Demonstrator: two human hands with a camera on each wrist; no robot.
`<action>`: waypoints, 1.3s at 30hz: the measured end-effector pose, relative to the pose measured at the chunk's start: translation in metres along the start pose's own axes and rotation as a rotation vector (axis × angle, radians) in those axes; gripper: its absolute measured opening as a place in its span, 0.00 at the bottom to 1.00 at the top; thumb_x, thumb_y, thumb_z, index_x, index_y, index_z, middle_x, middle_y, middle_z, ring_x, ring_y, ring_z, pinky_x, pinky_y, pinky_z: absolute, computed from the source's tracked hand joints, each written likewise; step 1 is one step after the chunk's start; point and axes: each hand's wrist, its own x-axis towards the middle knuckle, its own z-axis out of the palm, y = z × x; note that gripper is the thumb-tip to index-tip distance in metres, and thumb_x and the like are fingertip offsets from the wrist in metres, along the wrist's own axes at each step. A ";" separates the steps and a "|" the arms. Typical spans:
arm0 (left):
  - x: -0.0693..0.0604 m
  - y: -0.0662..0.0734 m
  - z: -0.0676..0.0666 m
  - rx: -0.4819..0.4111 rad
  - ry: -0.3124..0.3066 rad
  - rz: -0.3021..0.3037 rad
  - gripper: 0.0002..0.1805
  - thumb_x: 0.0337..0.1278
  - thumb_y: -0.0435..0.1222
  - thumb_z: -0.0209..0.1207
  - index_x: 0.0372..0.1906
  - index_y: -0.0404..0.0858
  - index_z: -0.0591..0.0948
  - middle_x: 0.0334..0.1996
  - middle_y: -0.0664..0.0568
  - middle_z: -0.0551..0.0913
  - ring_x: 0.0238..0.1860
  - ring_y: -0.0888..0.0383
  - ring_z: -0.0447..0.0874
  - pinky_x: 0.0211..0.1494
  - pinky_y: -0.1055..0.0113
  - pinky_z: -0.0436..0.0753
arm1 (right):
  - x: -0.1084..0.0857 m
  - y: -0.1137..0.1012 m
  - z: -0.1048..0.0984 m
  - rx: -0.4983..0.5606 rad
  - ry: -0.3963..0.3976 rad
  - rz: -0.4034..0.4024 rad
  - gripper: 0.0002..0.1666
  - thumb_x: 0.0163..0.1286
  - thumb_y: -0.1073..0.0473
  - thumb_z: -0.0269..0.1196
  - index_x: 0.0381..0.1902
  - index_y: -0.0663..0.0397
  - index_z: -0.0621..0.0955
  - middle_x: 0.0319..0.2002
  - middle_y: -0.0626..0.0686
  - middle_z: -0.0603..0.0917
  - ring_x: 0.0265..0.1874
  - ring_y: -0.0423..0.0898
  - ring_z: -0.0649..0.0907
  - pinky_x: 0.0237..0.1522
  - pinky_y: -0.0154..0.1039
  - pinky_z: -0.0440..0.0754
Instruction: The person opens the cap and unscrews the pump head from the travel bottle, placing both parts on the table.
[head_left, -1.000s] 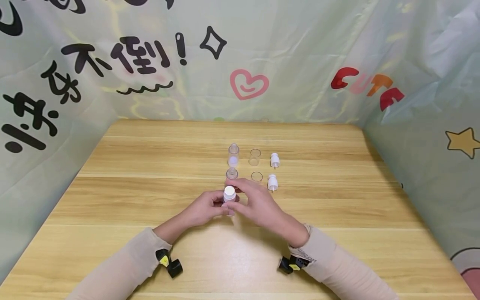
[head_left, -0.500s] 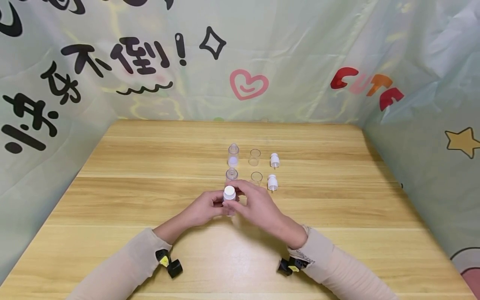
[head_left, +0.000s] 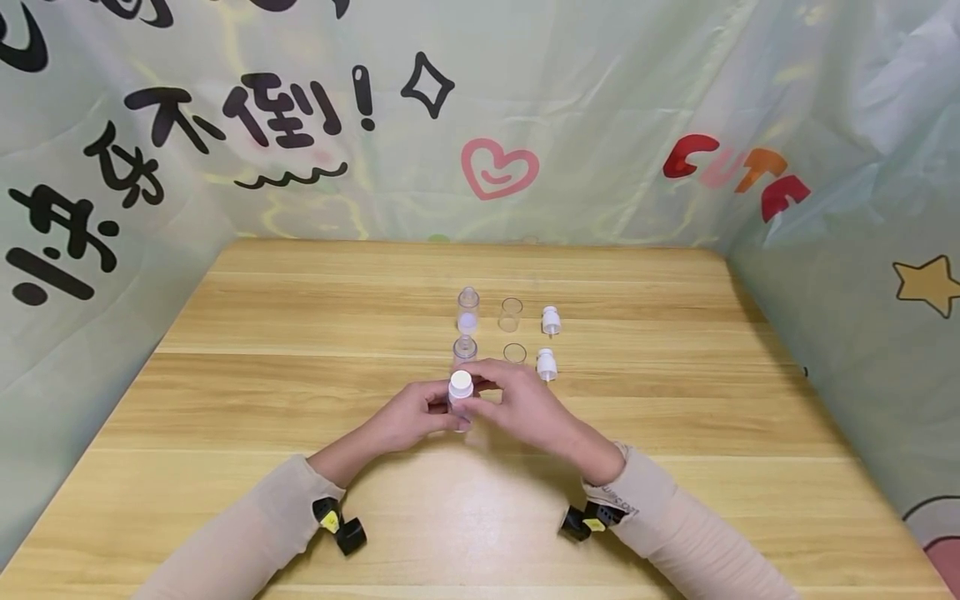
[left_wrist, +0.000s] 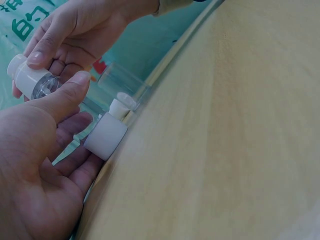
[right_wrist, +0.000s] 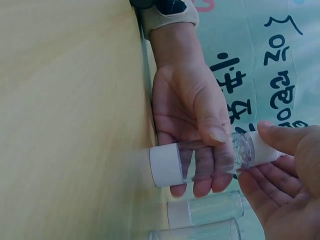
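Observation:
A clear bottle [right_wrist: 207, 159] with a white base [left_wrist: 106, 137] stands upright over the table, near the middle of the head view. My left hand [head_left: 412, 414] grips its clear body between thumb and fingers. On its neck sits a white pump top [head_left: 461, 385]. My right hand [head_left: 528, 410] pinches that top between thumb and fingers, as the right wrist view also shows. Whether the base touches the table I cannot tell. Just behind the hands stands another clear bottle [head_left: 465, 350], its lower part hidden by my right hand.
Farther back stands one more clear bottle [head_left: 468, 310]. To its right are a clear cap [head_left: 511, 315] and a white pump top [head_left: 551, 320]. A nearer clear cap [head_left: 514, 353], partly covered, and another white pump [head_left: 547, 365] stand beside my right hand. Printed cloth [head_left: 600, 100] encloses the table.
My right hand and wrist have turned slightly, the thumb shifting a little to the right on the pump top. My left hand has kept its hold on the bottle.

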 end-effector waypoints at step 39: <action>0.000 -0.003 0.000 0.010 0.001 0.013 0.17 0.56 0.37 0.68 0.51 0.37 0.83 0.45 0.48 0.86 0.43 0.58 0.85 0.49 0.66 0.84 | 0.003 0.000 -0.015 0.028 -0.010 -0.053 0.28 0.59 0.56 0.73 0.57 0.57 0.80 0.54 0.51 0.83 0.48 0.47 0.84 0.52 0.36 0.81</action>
